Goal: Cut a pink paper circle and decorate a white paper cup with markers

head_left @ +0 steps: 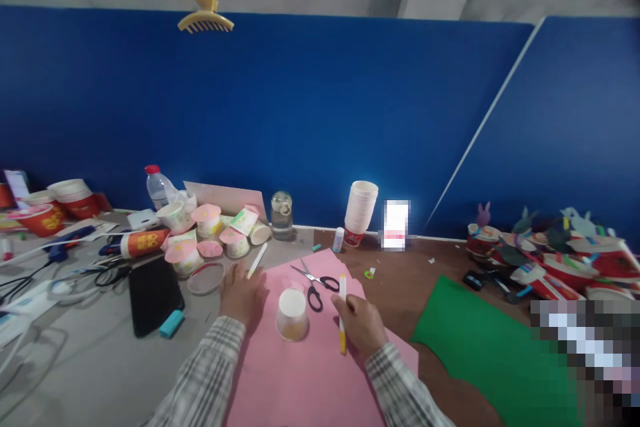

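Observation:
My right hand (364,325) is closed around a white and yellow marker (343,341), held over the pink paper (305,380). At the paper's left edge, my left hand (243,295) lies with its fingers stretched out, somewhat blurred. Just beyond its fingertips is a white pen (258,260); whether they touch it is unclear. Between my hands a white paper cup (292,315) stands upside down on the paper. Open scissors (314,280) with black handles lie behind the cup, close to the marker.
Decorated cups (207,220) and a glass jar (283,217) stand at the back left. A black phone (156,293) lies left. Stacked cups (361,210) and a glue stick (339,240) stand behind the paper. Green paper (500,353) and red cup crafts (570,267) are right.

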`<state>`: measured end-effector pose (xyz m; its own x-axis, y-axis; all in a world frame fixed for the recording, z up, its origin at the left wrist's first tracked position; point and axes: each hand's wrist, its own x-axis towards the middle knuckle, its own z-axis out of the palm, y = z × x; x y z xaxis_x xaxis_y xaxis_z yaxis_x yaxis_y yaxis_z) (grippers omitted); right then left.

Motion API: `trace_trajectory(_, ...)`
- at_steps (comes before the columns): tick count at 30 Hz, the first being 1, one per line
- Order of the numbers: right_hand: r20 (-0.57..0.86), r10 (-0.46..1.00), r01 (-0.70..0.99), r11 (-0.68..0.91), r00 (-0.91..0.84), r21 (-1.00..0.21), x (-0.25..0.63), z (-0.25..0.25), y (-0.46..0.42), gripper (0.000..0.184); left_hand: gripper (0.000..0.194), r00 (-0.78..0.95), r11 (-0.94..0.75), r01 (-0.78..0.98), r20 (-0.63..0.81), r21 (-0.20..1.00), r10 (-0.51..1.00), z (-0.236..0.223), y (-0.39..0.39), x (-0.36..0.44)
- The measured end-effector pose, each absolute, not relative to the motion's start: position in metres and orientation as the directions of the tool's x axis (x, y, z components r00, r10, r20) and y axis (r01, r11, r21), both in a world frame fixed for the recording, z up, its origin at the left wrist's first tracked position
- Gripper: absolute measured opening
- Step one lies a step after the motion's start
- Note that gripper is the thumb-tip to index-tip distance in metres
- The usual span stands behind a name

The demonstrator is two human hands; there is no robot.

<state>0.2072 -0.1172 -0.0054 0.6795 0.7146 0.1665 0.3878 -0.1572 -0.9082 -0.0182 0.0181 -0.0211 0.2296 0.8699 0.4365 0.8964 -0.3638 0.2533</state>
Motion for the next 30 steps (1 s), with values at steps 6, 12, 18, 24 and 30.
trace_trajectory(6, 0.15, 0.743, 0.413, -0.182, 0.652, -0.892, 0.21, -0.017, -0.114, 0.015, 0.021, 0.225, -0.385, 0.883, 0.478, 0.267, 0.849, -0.034, 0.024, -0.019)
trace_trajectory(12, 0.186, 0.733, 0.374, -0.1, 0.654, -0.922, 0.214, -0.025, -0.113, 0.008, 0.01, 0.116, -0.428, 0.823, 0.628, 0.373, 0.77, -0.015, 0.022, -0.022)
trace_trajectory(18, 0.228, 0.746, 0.278, 0.06, 0.625, -0.959, 0.206, -0.011, -0.118, 0.014, 0.019, -0.085, -0.498, 0.653, 0.709, 0.57, 0.7, 0.022, 0.013, -0.031)
trace_trajectory(24, 0.271, 0.9, -0.018, 0.295, 0.34, -0.955, 0.186, 0.018, -0.142, 0.038, 0.029, 0.088, -0.559, 0.203, 0.554, 0.804, 0.828, 0.04, -0.032, -0.012)
trace_trajectory(30, 0.227, 0.957, -0.213, 0.263, 0.18, -0.941, 0.173, 0.026, -0.162, 0.029, 0.024, 0.592, -0.672, 0.092, 0.502, 0.735, 0.63, 0.039, -0.081, 0.014)
